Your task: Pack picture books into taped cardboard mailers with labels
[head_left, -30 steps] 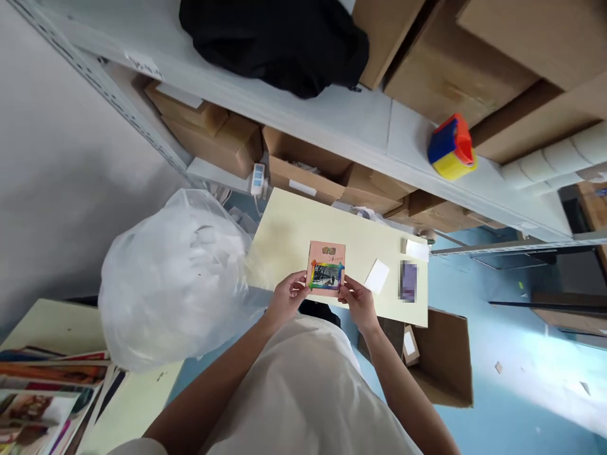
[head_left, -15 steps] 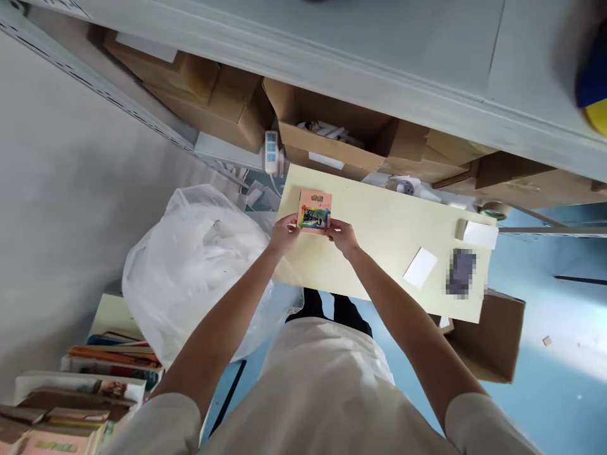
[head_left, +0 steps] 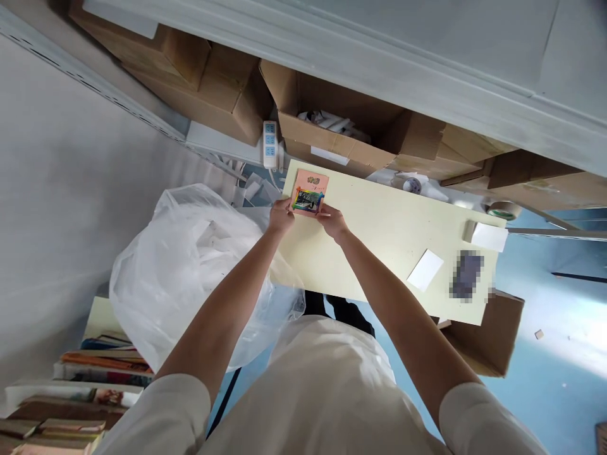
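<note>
A small pink book [head_left: 310, 182] with a colourful framed picture on its cover is held over the left end of the pale yellow table [head_left: 374, 234]. My left hand [head_left: 281, 216] grips its lower left edge. On the lower right corner, my right hand [head_left: 333, 223] has its fingers closed. The fingers behind the book are hidden. Farther right on the table lie a white card [head_left: 425, 270], a pixelated dark object [head_left: 467, 275] and a white box [head_left: 489, 236].
Left of the table bulges a large clear plastic bag [head_left: 190, 253] with white material inside. Stacked books [head_left: 104, 360] stand at lower left. An open cardboard box [head_left: 341, 142], a power strip [head_left: 270, 144] and a tape roll [head_left: 503, 210] line the back. Another carton [head_left: 497, 335] sits lower right.
Both hands have shifted slightly up and left with the book, which now leans a little more to one side. The camera view has also turned slightly.
</note>
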### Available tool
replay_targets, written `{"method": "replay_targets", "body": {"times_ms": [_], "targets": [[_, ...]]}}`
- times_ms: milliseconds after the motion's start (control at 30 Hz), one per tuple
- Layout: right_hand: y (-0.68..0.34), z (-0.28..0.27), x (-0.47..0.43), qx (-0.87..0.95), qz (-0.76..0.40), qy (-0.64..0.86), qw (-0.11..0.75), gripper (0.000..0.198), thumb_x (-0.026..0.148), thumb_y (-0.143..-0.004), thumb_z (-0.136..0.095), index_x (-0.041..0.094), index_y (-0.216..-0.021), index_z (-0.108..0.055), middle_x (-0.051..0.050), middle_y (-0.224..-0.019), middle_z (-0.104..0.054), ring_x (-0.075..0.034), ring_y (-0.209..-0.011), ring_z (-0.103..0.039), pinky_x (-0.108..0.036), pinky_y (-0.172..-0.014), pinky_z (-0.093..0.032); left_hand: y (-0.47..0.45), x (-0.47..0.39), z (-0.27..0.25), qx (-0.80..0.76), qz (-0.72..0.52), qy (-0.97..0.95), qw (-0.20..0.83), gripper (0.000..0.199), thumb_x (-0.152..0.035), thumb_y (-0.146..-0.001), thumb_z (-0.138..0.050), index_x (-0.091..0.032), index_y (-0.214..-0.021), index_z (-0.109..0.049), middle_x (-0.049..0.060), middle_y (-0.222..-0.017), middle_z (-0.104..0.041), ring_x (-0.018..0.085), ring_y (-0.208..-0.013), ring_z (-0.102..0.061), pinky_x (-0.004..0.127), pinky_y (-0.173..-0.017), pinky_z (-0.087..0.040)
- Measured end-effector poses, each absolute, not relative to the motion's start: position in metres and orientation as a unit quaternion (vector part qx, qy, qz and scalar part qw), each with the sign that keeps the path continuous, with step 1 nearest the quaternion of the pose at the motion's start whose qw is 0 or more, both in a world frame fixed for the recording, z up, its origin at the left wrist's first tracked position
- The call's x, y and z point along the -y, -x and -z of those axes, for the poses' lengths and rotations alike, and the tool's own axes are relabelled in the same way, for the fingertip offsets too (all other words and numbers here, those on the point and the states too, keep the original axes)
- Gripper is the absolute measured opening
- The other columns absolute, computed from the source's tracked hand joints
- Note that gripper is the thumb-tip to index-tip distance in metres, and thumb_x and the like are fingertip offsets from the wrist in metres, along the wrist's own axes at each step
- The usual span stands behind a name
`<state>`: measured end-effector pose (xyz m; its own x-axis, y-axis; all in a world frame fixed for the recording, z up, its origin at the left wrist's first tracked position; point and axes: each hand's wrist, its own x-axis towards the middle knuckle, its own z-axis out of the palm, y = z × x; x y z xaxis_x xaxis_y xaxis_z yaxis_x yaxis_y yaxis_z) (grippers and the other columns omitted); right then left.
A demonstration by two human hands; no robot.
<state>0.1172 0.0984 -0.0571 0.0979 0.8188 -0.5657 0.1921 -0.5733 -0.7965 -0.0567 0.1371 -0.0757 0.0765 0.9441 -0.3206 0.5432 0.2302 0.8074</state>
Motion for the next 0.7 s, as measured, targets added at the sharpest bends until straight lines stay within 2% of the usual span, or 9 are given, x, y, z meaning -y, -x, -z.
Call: {"method": "replay_targets", "body": {"times_ms": [67, 167, 267, 467, 567, 700], "targets": [[-0.116, 0.055, -0.095, 0.353, -0.572, 0.685, 0.281, 0.038, 0.02, -0.072, -0.057, 0.02, -0.11, -0.063, -0.007, -0.103, -0.065, -0.012, -0.077, -0.057, -0.024, -0.066, -0.043, 0.058, -0.135, 0.074, -0.661, -0.184, -0.597, 0.416, 0.036, 0.002, -0.061, -0.05, -0.017, -0.087, -0.067, 0.006, -0.079, -0.06, 0.021, -0.084, -0.058, 0.031, -0.083, -0.046], [-0.12, 0.053, -0.083, 0.307, -0.559, 0.716, 0.285, 0.054, 0.019, -0.072, -0.06, 0.019, -0.126, -0.052, -0.01, -0.117, -0.059, -0.012, -0.084, -0.059, -0.026, -0.07, -0.045, 0.056, -0.125, 0.071, -0.689, -0.177, -0.585, 0.39, 0.042, 0.0, -0.064, -0.053, -0.017, -0.101, -0.064, 0.009, -0.096, -0.061, 0.024, -0.093, -0.058, 0.035, -0.088, -0.047], [-0.133, 0.047, -0.053, 0.29, -0.559, 0.719, 0.294, 0.06, 0.021, -0.073, -0.061, 0.019, -0.131, -0.046, -0.011, -0.12, -0.057, -0.012, -0.082, -0.059, -0.027, -0.072, -0.046, 0.051, -0.102, 0.066, -0.696, -0.183, -0.582, 0.379, 0.048, -0.005, -0.068, -0.056, -0.018, -0.114, -0.058, 0.011, -0.111, -0.059, 0.024, -0.101, -0.058, 0.036, -0.094, -0.046], [-0.176, 0.023, 0.045, 0.243, -0.566, 0.723, 0.313, 0.048, 0.035, -0.071, -0.064, 0.022, -0.116, -0.055, -0.008, -0.108, -0.06, -0.014, -0.074, -0.063, -0.032, -0.071, -0.049, 0.029, -0.048, 0.048, -0.657, -0.146, -0.61, 0.418, 0.04, -0.013, -0.074, -0.058, -0.015, -0.114, -0.059, 0.013, -0.114, -0.061, 0.025, -0.107, -0.058, 0.04, -0.095, -0.047], [-0.207, 0.004, 0.08, 0.22, -0.542, 0.734, 0.345, 0.04, 0.042, -0.068, -0.065, 0.02, -0.102, -0.061, -0.006, -0.094, -0.063, -0.016, -0.071, -0.063, -0.033, -0.068, -0.049, 0.01, -0.039, 0.033, -0.614, -0.123, -0.617, 0.476, 0.036, -0.018, -0.077, -0.057, -0.016, -0.113, -0.059, 0.011, -0.115, -0.062, 0.021, -0.099, -0.063, 0.035, -0.089, -0.05], [-0.268, -0.041, 0.084, 0.262, -0.463, 0.738, 0.415, 0.034, 0.043, -0.068, -0.066, 0.019, -0.091, -0.062, -0.005, -0.082, -0.064, -0.015, -0.065, -0.06, -0.033, -0.065, -0.048, -0.032, -0.051, -0.003, -0.528, -0.07, -0.658, 0.532, 0.035, -0.023, -0.079, -0.059, -0.015, -0.112, -0.059, 0.011, -0.112, -0.065, 0.018, -0.09, -0.066, 0.031, -0.084, -0.051]]}}
